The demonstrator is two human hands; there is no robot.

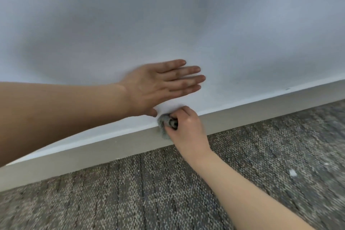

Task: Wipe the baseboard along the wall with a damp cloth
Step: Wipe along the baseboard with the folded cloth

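Note:
A pale baseboard (261, 110) runs slantwise across the view, from lower left to upper right, between the white wall and the carpet. My right hand (186, 127) grips a bunched grey cloth (164, 125) and holds it against the baseboard near the middle of the view. Most of the cloth is hidden inside the curled fingers. My left hand (158, 86) lies flat on the wall just above the cloth, fingers straight and pointing right, thumb close to the cloth.
The white wall (168, 15) fills the upper half of the view. Grey-brown patterned carpet (149, 192) covers the floor below the baseboard. A small white speck (293, 173) lies on the carpet at the right.

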